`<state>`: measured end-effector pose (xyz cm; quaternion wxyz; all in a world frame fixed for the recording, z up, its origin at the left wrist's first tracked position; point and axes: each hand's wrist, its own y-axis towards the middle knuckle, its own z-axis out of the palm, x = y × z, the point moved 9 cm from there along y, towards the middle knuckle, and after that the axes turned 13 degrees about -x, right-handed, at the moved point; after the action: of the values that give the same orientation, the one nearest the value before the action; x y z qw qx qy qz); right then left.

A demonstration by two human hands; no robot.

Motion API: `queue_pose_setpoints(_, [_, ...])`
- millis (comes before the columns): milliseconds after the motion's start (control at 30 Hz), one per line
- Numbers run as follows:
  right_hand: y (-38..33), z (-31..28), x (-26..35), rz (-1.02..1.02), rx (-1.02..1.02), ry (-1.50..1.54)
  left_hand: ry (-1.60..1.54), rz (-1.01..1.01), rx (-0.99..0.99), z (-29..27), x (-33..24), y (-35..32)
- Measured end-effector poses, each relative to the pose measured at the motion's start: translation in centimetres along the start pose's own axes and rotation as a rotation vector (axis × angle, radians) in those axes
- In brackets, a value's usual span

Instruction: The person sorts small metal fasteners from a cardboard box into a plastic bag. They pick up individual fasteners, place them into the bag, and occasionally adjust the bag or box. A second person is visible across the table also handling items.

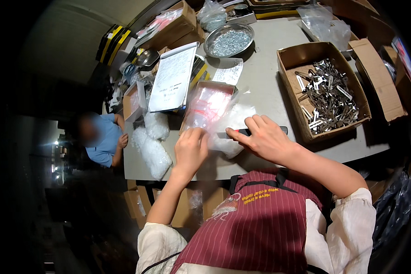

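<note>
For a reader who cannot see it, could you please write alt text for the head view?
Seen from above, a person's left hand presses a clear plastic bag on a grey table while the right hand holds a dark tool against it. A cardboard box of metal parts stands to the right.

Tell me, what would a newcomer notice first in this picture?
The two hands at the middle: the left hand rests on a clear bag, and the right hand holds a dark tool over it. At the right stands a cardboard box full of metal keys; above the middle sits a round tray of screws.
</note>
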<state>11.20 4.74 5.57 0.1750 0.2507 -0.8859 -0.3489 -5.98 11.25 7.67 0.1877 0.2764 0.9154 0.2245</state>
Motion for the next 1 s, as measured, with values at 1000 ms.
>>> queue_pose_setpoints(1000, [3.7, 2.1, -1.2, -0.078, 0.075, 0.038, -0.027, 0.079, -0.288, 0.6, -1.2, -0.5])
